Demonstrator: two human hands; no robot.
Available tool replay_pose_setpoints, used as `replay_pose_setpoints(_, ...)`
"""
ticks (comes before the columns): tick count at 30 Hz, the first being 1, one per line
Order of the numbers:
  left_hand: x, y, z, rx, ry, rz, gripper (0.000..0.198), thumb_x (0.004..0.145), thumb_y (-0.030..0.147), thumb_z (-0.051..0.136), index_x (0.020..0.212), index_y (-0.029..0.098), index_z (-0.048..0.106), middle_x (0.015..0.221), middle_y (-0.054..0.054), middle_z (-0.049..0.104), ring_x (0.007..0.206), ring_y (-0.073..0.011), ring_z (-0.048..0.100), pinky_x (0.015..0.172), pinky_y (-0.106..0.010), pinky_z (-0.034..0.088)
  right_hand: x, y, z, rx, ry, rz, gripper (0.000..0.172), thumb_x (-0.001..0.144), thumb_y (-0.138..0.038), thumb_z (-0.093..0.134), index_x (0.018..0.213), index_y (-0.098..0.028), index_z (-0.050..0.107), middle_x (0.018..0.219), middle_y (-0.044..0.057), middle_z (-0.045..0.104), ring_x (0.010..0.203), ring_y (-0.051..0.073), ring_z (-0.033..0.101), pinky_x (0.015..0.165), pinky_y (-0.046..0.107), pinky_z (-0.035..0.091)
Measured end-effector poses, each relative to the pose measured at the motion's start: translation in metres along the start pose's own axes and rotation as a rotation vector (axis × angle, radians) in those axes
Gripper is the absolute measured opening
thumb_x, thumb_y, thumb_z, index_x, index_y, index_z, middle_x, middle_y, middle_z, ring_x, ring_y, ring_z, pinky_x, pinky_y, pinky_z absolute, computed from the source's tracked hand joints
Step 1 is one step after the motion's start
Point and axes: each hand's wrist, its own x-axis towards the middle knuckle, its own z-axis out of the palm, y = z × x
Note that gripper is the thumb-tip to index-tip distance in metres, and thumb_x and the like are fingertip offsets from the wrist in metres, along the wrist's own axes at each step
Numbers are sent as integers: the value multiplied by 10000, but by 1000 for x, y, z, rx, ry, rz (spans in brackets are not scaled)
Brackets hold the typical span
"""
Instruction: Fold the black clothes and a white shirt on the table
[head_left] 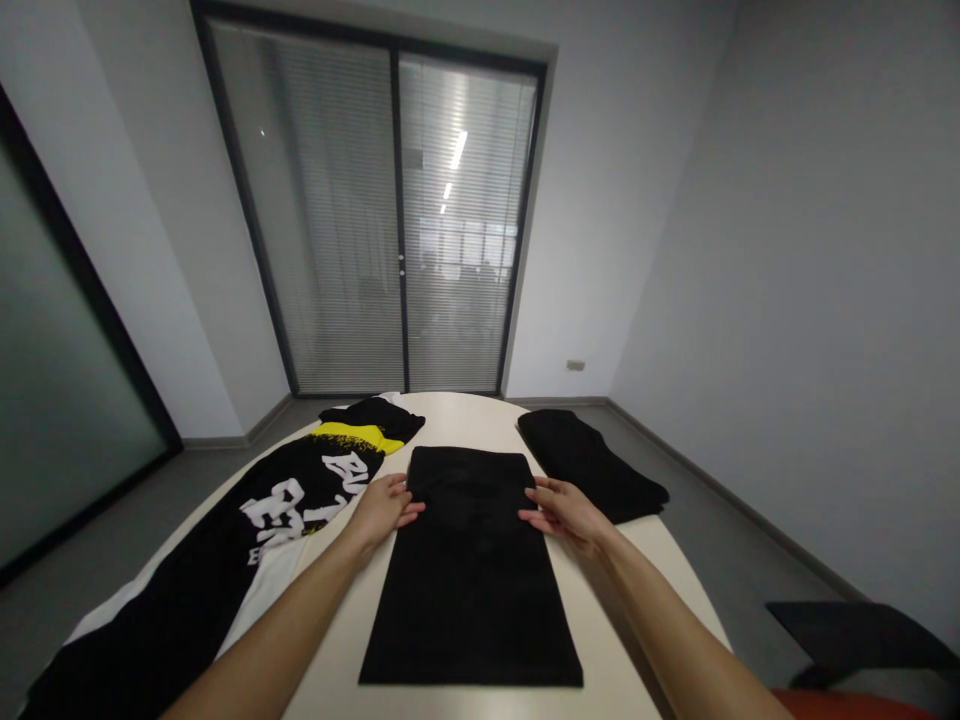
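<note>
In front of me a folded black garment (476, 580) lies as a flat, long rectangle on the pale table. My left hand (384, 510) grips its left edge near the far end, with fingertips over the cloth. At the opposite edge, my right hand (566, 512) takes hold in the same way; some fingertips are hidden at the cloth's side. Beyond the right hand is another folded black garment (589, 460). Along the left side of the table stretches a black, white and yellow garment (300, 510) with white lettering, spread out lengthwise.
The light table (457, 415) has a rounded far edge. A dark chair part (862, 632) and a red-orange seat (840, 704) stand at the lower right. Behind the table are a glass door with blinds (465, 250) and grey walls.
</note>
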Motion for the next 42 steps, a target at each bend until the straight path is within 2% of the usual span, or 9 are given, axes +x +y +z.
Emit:
replay_pose_setpoints(7, 2, 6, 1, -103, -37, 25, 241, 879, 28, 612, 1102, 113, 645, 1055, -115, 729, 766, -117, 728, 693, -190, 594, 0, -2, -2, 51, -82, -93, 519, 747, -235, 835, 1177, -134, 563, 1048, 108, 714, 893, 185, 744, 699, 197, 621)
replay_pose_setpoints(12, 3, 11, -1, -178, -49, 99, 250, 928, 120, 614, 1172, 164, 644, 1169, -96, 708, 879, -119, 721, 810, -211, 584, -3, -6, 0, 26, -228, -220, 489, 760, -252, 815, 1199, -153, 625, 1104, 100, 728, 1012, 182, 713, 864, 234, 576)
replay_pose_setpoints(15, 2, 12, -1, -256, -48, 157, 320, 938, 153, 610, 1255, 192, 591, 1226, -92, 688, 944, -131, 716, 880, -247, 571, -2, -8, 1, 58, -212, -278, 509, 730, -225, 827, 1197, -174, 632, 1106, 81, 731, 1061, 197, 695, 939, 285, 556)
replay_pose_setpoints(24, 2, 4, -5, -247, -234, 273, 461, 822, 284, 694, 1265, 194, 601, 1248, -107, 695, 1185, -242, 637, 1020, -367, 496, -5, -6, -1, 39, -263, -150, 259, 766, -244, 803, 982, -151, 694, 1082, 90, 726, 952, 147, 704, 842, 192, 569)
replay_pose_setpoints(27, 2, 2, -7, -225, -269, 250, 470, 785, 294, 717, 1232, 180, 628, 1243, -111, 699, 1186, -256, 636, 1030, -380, 486, -7, -7, -1, 46, -266, -139, 287, 724, -213, 827, 966, -158, 683, 1029, 71, 725, 901, 142, 701, 788, 199, 581)
replay_pose_setpoints(31, -2, 3, -8, -139, -413, 235, 423, 773, 308, 743, 1155, 142, 670, 1234, -128, 701, 1171, -288, 640, 1042, -409, 471, -9, -8, -1, 39, -241, -117, 375, 682, -200, 847, 995, -187, 640, 936, 11, 694, 799, 103, 672, 764, 211, 573)
replay_pose_setpoints(34, -7, 4, -8, -57, -422, 278, 421, 755, 265, 749, 1151, 154, 661, 1215, -109, 710, 1149, -278, 647, 1061, -407, 445, -10, -6, -4, -28, -269, -121, 410, 694, -236, 841, 1028, -215, 605, 802, -50, 632, 692, 79, 617, 767, 265, 572)
replay_pose_setpoints(38, -10, 6, -8, -5, -396, 357, 479, 714, 207, 755, 1177, 189, 633, 1270, -77, 681, 1201, -251, 610, 1085, -374, 417, -12, -7, -7, -57, -327, -188, 433, 667, -242, 850, 1016, -222, 595, 926, -25, 647, 857, 133, 642, 858, 343, 551)
replay_pose_setpoints(42, -12, 8, -9, 8, -481, 350, 470, 696, 151, 729, 1161, 171, 664, 1238, -76, 699, 1202, -271, 605, 1100, -400, 393, -17, -13, -5, -110, -394, -324, 537, 589, -163, 865, 1069, -224, 633, 1013, 9, 683, 978, 185, 643, 958, 354, 489)
